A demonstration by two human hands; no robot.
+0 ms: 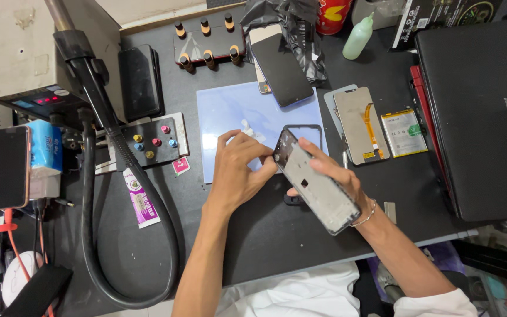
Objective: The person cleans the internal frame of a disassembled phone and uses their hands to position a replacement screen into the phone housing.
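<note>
Nearest the head camera I see a white garment at the lower edge, and both forearms rising from it over the black table; my right hand cradles a phone chassis from beneath, fingers wrapped round its far edge, the chassis tilted and lifted clear of the table; my left hand pinches at the chassis's upper left corner with thumb and fingertips, so both hands are grasping the same piece; behind them lies a pale blue mat with an empty dark phone frame on its right part; a dark-screened phone rests across the mat's upper right corner; right of the mat I note a display panel with an orange flex cable and, just beside it, a flat battery; a closed black laptop fills the right side; a thick black hose loops down the left, near a purple tube; a green squeeze bottle stands at the far edge.
</note>
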